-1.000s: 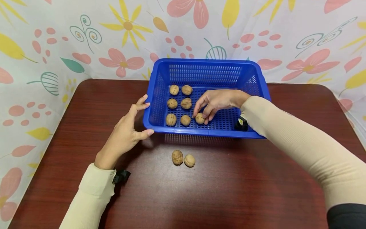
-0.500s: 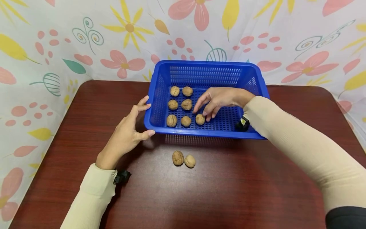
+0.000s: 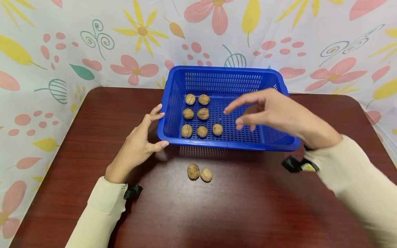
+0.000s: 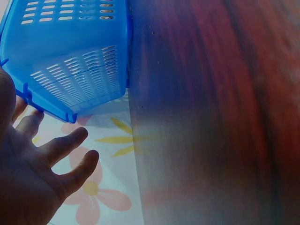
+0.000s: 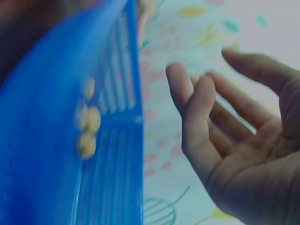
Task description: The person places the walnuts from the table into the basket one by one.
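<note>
In the head view my left hand (image 3: 136, 146) rests on the blue plastic basket (image 3: 198, 142) at its left end, thumb at the front corner and fingertips along the side rim. The left wrist view shows that hand's (image 4: 47, 159) fingers spread, two of them off the basket. My right hand (image 3: 273, 110), slightly blurred, hovers over the basket's right part, fingers loosely bent and holding nothing. Closest to it is a walnut (image 3: 217, 130) at the right end of the front row. Other walnuts (image 3: 203, 113) lie in rows in the basket's left half. Two walnuts (image 3: 193, 171) (image 3: 206, 175) sit on the table before it.
The basket stands at the back of a dark red-brown wooden table (image 3: 235, 213), close to a white cloth (image 3: 105, 69) printed with flowers and leaves. Black wrist cameras (image 3: 132, 192) are strapped over the beige sleeves.
My right hand has let go of the walnut in the front row, risen and moved right, away from it. That walnut stays in the basket. My left hand has stayed at the rim.
</note>
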Tool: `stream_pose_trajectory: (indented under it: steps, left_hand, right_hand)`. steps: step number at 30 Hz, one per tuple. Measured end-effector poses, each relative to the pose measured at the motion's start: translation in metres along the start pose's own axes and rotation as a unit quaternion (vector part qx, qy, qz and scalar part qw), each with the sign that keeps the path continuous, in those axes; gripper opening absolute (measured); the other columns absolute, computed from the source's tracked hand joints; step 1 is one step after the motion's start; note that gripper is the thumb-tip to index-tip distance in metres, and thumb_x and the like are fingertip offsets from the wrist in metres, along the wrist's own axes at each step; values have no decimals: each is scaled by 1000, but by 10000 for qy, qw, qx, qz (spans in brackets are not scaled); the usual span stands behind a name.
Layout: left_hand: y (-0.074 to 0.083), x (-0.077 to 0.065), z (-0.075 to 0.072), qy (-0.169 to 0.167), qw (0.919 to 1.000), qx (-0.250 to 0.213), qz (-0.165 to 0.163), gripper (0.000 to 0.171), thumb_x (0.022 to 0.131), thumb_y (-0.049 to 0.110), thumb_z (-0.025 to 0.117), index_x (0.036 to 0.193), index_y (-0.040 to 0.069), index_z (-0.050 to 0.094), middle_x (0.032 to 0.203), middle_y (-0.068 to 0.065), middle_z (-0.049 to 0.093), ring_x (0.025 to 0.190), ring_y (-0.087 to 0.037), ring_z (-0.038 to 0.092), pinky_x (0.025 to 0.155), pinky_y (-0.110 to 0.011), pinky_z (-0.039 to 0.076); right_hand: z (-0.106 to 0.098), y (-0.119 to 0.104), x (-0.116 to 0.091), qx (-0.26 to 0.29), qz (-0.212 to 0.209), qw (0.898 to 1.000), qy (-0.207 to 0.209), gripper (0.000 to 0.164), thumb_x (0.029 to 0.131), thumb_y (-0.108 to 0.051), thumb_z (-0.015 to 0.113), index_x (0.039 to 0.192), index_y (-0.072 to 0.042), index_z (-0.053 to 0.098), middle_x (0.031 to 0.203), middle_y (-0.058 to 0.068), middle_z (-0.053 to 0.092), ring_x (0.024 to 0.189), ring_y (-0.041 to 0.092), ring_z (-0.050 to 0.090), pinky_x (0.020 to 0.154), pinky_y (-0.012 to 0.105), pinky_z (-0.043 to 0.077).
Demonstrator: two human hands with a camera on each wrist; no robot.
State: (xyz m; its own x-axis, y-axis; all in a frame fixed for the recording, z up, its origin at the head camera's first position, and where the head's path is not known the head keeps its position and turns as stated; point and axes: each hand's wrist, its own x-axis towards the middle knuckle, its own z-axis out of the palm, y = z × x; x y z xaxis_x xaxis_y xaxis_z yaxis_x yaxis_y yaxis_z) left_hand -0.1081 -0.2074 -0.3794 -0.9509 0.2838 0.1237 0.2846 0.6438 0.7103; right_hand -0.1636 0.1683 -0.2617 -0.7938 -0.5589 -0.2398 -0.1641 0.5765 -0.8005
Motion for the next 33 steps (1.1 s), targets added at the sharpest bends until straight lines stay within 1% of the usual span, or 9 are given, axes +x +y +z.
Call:
stream_pose_trajectory:
  steps: [3,5,7,12,14,17,20,24,33]
  left_hand:
    - [1,0,0,-1,10000,-1,-3,86,91,48,81,157,15,38,175,13,22,157,-32,36,117,-65,37]
    - [1,-1,0,-5,10000,7,-9,84,91,41,82,157,14,38,175,12,21,156,-32,36,117,-65,37]
    - [1,-1,0,-8,10000,-5,13,84,91,43,82,157,14,38,175,12,21,157,-32,36,117,-64,37]
    - [0,0,1,-16,10000,-8,56,88,91,59,75,157,14,38,175,12,21,157,-32,35,118,-64,36]
    - [0,0,1,-14,10000,-4,36,89,90,61,75,157,14,39,175,13,21,157,-33,35,117,-65,36]
    - [0,0,1,-11,10000,-17,10,91,89,65,73,156,14,39,175,13,21,157,-33,34,118,-66,36]
    - [-1,0,1,-25,10000,-19,-14,94,88,70,70,156,14,39,175,13,21,158,-33,33,118,-67,35]
    - [-1,0,0,-21,10000,11,-38,95,88,72,69,157,14,38,175,13,21,158,-34,33,117,-67,35]
    - [0,0,0,-32,10000,-5,-33,95,87,73,69,157,15,39,175,14,20,158,-32,33,118,-66,35]
  right_hand:
    - [19,4,-27,193,-178,9991,331,30,96,-23,78,126,-29,75,88,0,80,74,22,70,60,31,53]
    - [36,9,-40,424,-353,9974,454,31,97,-20,77,127,-28,75,87,0,80,73,20,71,62,30,55]
    - [55,14,-51,752,-585,9941,516,33,97,-14,75,128,-25,74,87,0,79,72,18,71,64,30,58]
    - [102,31,-64,1843,-1159,9758,215,35,96,-2,73,130,-10,72,99,2,79,73,14,73,60,32,58]
    - [119,38,-62,2281,-1170,9666,5,35,95,1,72,130,-3,70,107,6,78,73,15,74,59,33,59]
    - [141,48,-54,2731,-815,9584,-149,36,93,2,72,129,5,68,110,14,76,74,15,73,58,31,58]
    - [155,54,-44,2981,-256,9541,-124,38,91,0,75,128,5,68,93,19,77,72,14,71,60,27,56]
    - [166,60,-32,3111,240,9501,28,41,89,-1,76,129,4,68,81,19,77,71,14,72,59,25,54]
    - [181,67,-20,2851,507,9572,48,41,86,4,71,127,7,68,79,23,76,65,10,71,50,24,50]
